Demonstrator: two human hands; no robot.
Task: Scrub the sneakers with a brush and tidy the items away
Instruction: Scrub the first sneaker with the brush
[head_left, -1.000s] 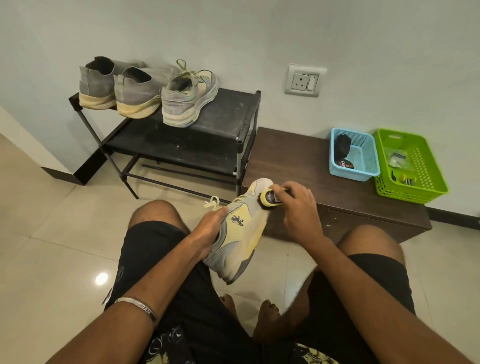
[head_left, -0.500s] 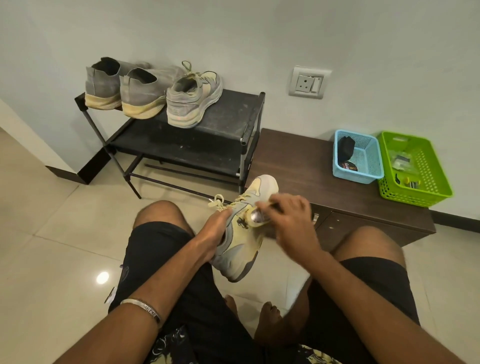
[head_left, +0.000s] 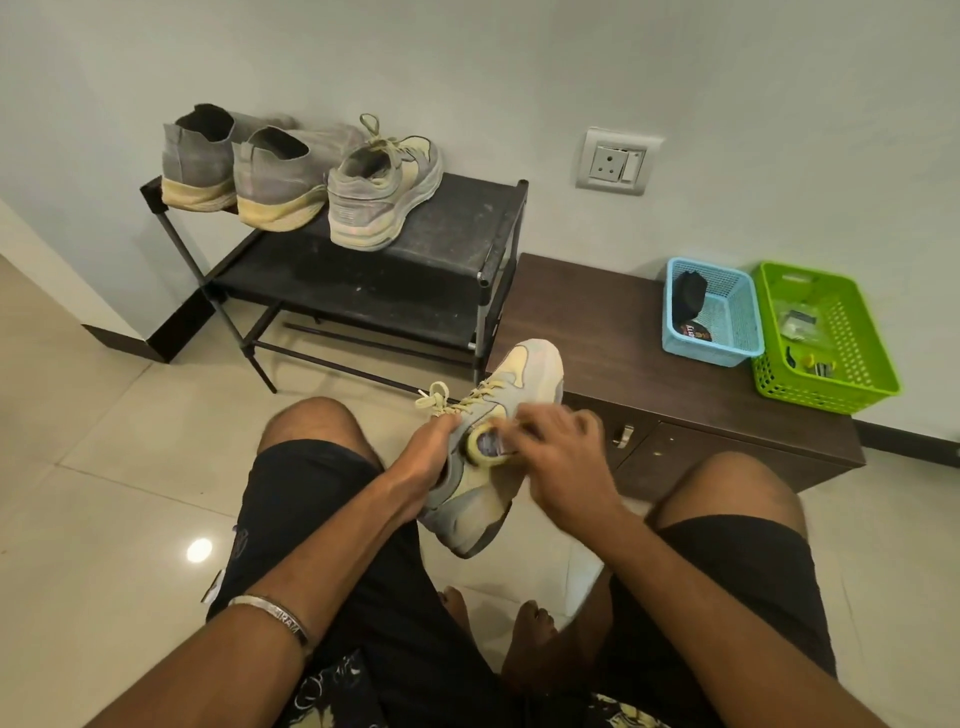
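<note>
A grey and pale-yellow sneaker (head_left: 524, 371) is held up between my knees, toe pointing away. My left hand (head_left: 431, 452) grips it with the fingers tucked inside the collar. My right hand (head_left: 558, 460) holds a small round yellow brush (head_left: 483, 447) and presses it against the sneaker's side near the laces; the hand is blurred. Its matching sneaker (head_left: 384, 197) stands on top of the black shoe rack (head_left: 467, 218), beside a pair of grey high-top shoes (head_left: 249, 171).
A low dark wooden cabinet (head_left: 613, 332) stands right of the rack, against the wall. On it are a blue basket (head_left: 732, 332) holding a dark item and a green basket (head_left: 852, 338) with small items. Glossy floor tiles lie to my left.
My right hand has slid the brush from near the sneaker's toe down toward the laces and my left hand. The sneaker has tilted a little.
</note>
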